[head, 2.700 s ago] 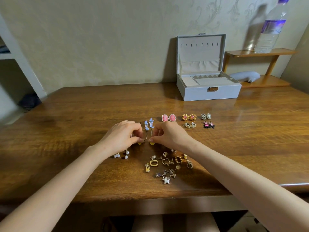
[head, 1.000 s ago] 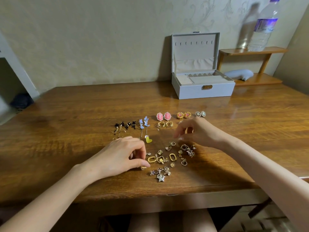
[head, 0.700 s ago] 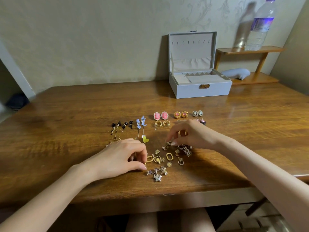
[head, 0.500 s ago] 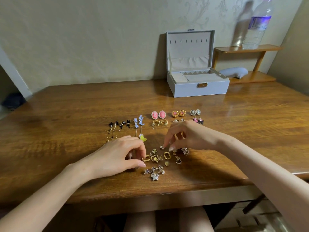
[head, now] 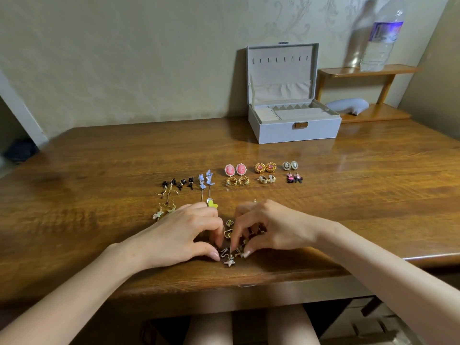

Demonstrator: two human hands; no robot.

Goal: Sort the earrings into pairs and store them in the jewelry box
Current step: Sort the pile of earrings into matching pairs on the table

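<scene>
Several sorted earring pairs lie in rows mid-table: pink cameos (head: 235,169), gold-and-pink rounds (head: 265,167), grey cameos (head: 290,165), gold hoops (head: 237,181), pink-and-black studs (head: 294,178), blue flower drops (head: 206,180) and black drops (head: 176,184). The unsorted pile (head: 230,232), with a silver star earring (head: 229,262) at its near end, sits close to the front edge. My left hand (head: 184,235) and my right hand (head: 268,227) are both curled over the pile, fingertips nearly meeting. My right thumb and forefinger pinch a small silver earring (head: 239,251). The open grey jewelry box (head: 293,131) stands at the back.
A yellow heart piece (head: 212,204) and pale flower hook earrings (head: 164,211) lie just beyond my left hand. At the back right, a small wooden shelf (head: 368,70) carries a water bottle (head: 380,33), with a grey object (head: 347,105) beneath. The table's front edge (head: 239,285) is close.
My right hand came back from the sorted rows and down into the pile beside my left hand. My left hand stayed at the pile. The view shifted slightly.
</scene>
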